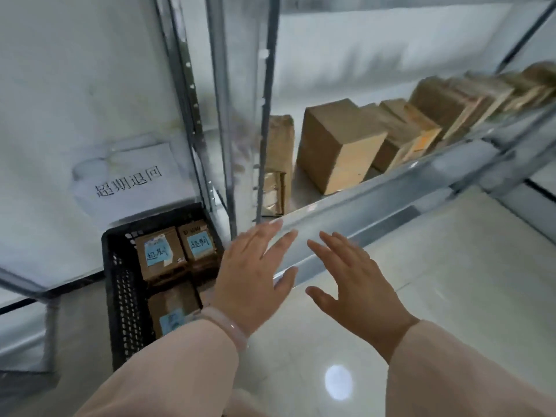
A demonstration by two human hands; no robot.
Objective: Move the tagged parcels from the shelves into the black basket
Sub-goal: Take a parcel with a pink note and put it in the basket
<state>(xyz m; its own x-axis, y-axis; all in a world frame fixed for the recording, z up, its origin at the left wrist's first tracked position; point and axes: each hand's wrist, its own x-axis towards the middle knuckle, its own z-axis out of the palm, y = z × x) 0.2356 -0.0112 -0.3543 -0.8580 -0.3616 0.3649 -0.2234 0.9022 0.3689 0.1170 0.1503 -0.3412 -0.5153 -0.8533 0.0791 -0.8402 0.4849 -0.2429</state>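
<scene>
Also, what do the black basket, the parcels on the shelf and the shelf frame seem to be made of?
Black basket: likely moulded plastic, matte, with a perforated grid wall.
Parcels on the shelf: brown cardboard, dull, with sharp folded edges.
Shelf frame: seemingly metal, pale grey with a soft sheen and punched holes in the uprights.

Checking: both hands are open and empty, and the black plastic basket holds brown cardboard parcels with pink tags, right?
The paper tags are light blue, not pink. The head view shows them on the brown cardboard parcels in the black perforated plastic basket. The left hand and right hand are open and empty, as you said.
</scene>
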